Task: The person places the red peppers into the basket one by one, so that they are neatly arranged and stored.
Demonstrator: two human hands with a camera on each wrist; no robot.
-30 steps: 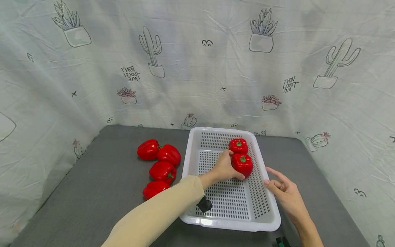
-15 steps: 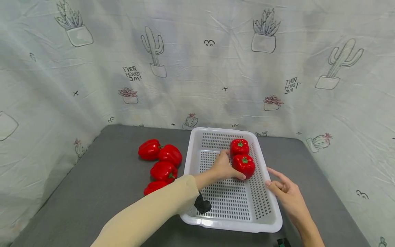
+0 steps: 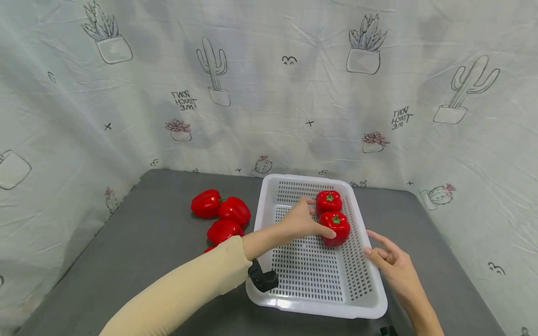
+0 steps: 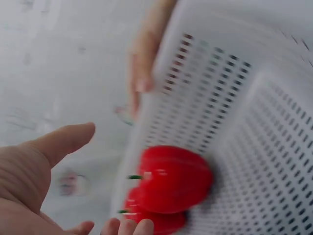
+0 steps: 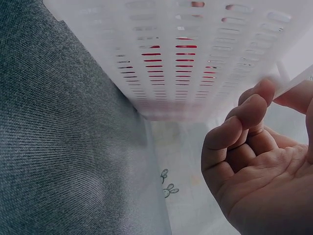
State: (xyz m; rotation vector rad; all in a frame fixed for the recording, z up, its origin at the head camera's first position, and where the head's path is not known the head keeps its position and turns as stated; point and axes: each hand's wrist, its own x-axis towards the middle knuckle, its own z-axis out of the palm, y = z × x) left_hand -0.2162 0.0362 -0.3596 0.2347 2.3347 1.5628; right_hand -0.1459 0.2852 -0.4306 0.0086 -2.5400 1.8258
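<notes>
- A left hand [image 3: 300,221] spreads thumb and fingers beside a red pepper [image 3: 341,227] in a white basket [image 3: 317,310]; the left wrist view shows a clear gap between thumb and fingers, where the head view has the thumb overlapping the fruit.
- A right hand [image 3: 395,263] pinches the basket's near side rim between thumb and forefinger; only the right wrist view shows its other fingers curled outside the slotted wall, with red glimpsed through the slots [image 5: 183,59].
- The head view alone takes in the loose peppers [image 3: 235,211], left of the left hand on a gray counter [image 3: 126,261].
- Six peppers are counted: two in the basket, just beyond the left hand's fingertips and on the right hand's side, and four loose, one nearly hidden by a cream sleeve [image 3: 185,289].
- One basket sits between the loose peppers and the right hand.
- The basketed pair, the second pepper [image 3: 329,202] just past the first, looks glossy, plump and lobed, green stems facing up in the head view.
</notes>
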